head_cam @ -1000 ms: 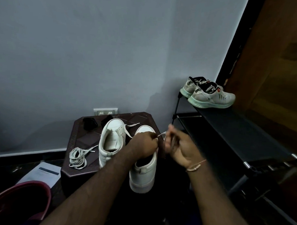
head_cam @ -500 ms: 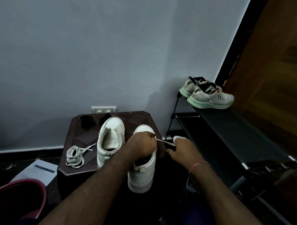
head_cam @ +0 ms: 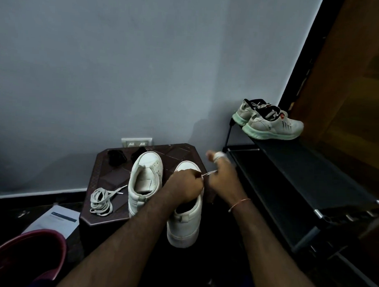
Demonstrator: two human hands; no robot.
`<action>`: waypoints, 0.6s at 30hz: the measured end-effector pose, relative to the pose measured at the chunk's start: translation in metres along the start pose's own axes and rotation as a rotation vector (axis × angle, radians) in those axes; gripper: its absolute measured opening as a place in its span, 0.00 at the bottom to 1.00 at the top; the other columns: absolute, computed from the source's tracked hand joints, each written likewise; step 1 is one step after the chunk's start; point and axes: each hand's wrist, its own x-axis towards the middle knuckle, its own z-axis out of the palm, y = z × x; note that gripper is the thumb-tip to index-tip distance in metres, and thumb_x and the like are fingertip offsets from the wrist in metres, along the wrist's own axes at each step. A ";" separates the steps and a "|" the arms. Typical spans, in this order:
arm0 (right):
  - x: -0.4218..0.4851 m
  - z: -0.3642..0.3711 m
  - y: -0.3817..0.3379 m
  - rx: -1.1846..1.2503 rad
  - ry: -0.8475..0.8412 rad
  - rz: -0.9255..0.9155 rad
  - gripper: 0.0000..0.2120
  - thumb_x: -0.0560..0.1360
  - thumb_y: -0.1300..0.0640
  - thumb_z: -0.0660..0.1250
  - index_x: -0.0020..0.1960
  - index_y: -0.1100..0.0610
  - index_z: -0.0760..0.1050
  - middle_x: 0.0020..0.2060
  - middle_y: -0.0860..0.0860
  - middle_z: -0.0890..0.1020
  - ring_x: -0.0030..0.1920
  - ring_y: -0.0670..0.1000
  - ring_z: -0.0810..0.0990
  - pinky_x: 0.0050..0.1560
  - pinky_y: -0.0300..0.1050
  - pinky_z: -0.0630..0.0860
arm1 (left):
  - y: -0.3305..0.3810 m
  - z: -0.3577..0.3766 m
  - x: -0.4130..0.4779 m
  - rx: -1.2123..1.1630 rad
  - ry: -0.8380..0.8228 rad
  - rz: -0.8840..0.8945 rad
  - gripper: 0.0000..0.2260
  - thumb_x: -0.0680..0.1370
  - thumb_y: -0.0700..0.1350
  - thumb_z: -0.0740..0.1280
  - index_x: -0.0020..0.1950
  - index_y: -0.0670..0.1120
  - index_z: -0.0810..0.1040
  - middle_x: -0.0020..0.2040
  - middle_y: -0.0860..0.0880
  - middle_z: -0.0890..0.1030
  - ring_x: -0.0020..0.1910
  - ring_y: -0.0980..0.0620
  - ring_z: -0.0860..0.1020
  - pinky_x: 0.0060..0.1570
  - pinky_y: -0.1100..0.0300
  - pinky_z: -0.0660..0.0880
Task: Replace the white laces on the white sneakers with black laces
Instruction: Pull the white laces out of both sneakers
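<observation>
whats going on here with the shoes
A person is unlacing a white sneaker. The left hand grips the near sneaker, which overhangs the front of the brown stool, while the right hand pulls a white lace taut from it. The other sneaker beside it shows no lace, and a removed lace lies bundled on the stool. What look like the black laces sit at the far edge, unthreaded.

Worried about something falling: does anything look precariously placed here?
One white sneaker juts heel-first past the small table's near edge, apparently steadied only by the left hand; it could drop if released. The other sneaker sits on top.
</observation>
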 end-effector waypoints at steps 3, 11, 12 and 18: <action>-0.012 -0.002 0.015 -0.622 -0.295 -0.075 0.05 0.67 0.54 0.61 0.40 0.54 0.71 0.44 0.56 0.80 0.51 0.60 0.79 0.48 0.44 0.71 | 0.000 -0.002 -0.002 0.003 -0.006 -0.001 0.25 0.69 0.54 0.53 0.57 0.47 0.81 0.61 0.44 0.80 0.63 0.43 0.75 0.63 0.51 0.70; -0.012 -0.010 -0.009 -0.709 -0.296 0.332 0.20 0.74 0.43 0.64 0.38 0.60 0.76 0.45 0.59 0.82 0.51 0.59 0.81 0.47 0.45 0.74 | 0.006 -0.001 -0.008 0.024 0.006 -0.010 0.22 0.73 0.51 0.55 0.60 0.46 0.80 0.64 0.43 0.78 0.64 0.44 0.74 0.65 0.54 0.69; -0.010 -0.009 -0.009 -0.632 -0.230 0.362 0.18 0.73 0.45 0.65 0.36 0.60 0.76 0.39 0.58 0.82 0.45 0.58 0.81 0.44 0.45 0.75 | 0.007 -0.003 -0.010 0.042 0.008 0.001 0.25 0.70 0.53 0.53 0.61 0.47 0.80 0.64 0.44 0.78 0.64 0.44 0.74 0.65 0.54 0.69; -0.028 0.021 0.005 0.256 0.154 0.681 0.14 0.72 0.62 0.69 0.28 0.62 0.75 0.19 0.53 0.75 0.18 0.47 0.70 0.20 0.34 0.65 | 0.005 -0.002 -0.008 0.047 0.033 -0.020 0.19 0.78 0.50 0.58 0.67 0.49 0.75 0.69 0.47 0.74 0.69 0.46 0.69 0.72 0.47 0.59</action>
